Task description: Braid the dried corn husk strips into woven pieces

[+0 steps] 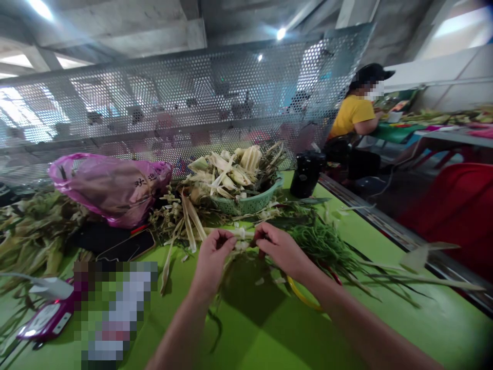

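Note:
My left hand (216, 250) is pinched on one end of a small pale strip of plant fibre (242, 245), which looks like corn husk. From the other side my right hand (276, 246) pinches the same piece, its fingers curled and partly hidden. The strip's fine detail is blurred. Just behind lie loose dried husk leaves (194, 218). Right of my right hand is a heap of thin green strands (321, 239), and below that hand a yellow ring (302, 295) is partly covered by my forearm.
A green basket (246, 205) piled with pale husks stands at the back, beside a black cup-like container (304, 177). Further left are a pink plastic bag (111, 190), a phone (127, 246) and a purple power strip (48, 313). A person in yellow (354, 115) sits beyond the table edge.

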Demonstrator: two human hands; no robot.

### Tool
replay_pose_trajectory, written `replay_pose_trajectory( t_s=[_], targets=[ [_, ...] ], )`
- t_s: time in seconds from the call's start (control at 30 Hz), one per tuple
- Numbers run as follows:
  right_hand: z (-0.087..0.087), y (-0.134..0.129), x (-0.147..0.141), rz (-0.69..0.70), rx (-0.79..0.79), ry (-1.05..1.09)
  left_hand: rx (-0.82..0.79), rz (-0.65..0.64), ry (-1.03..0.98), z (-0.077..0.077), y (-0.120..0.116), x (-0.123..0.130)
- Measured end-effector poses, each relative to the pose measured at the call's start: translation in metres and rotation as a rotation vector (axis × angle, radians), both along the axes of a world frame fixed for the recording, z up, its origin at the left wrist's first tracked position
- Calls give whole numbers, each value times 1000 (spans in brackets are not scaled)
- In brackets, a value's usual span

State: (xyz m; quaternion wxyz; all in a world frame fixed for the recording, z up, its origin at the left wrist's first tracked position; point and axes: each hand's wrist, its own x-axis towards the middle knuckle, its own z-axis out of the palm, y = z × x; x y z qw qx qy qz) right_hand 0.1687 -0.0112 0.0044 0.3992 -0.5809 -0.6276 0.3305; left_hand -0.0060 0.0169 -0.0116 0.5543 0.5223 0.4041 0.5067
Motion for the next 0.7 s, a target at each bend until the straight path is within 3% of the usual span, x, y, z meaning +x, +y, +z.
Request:
replay_pose_trajectory(
  t_s=[0.17, 0.33, 0.7],
  targets=[
    [-1, 0, -4, 26, -96, 305, -22, -27, -94, 5, -3, 0],
    [3, 0, -4, 23, -106, 453, 2, -35, -32, 6, -3, 1],
    [-9, 6, -4, 51, -129, 341, -14, -70, -57, 9, -5, 0]
  ],
)
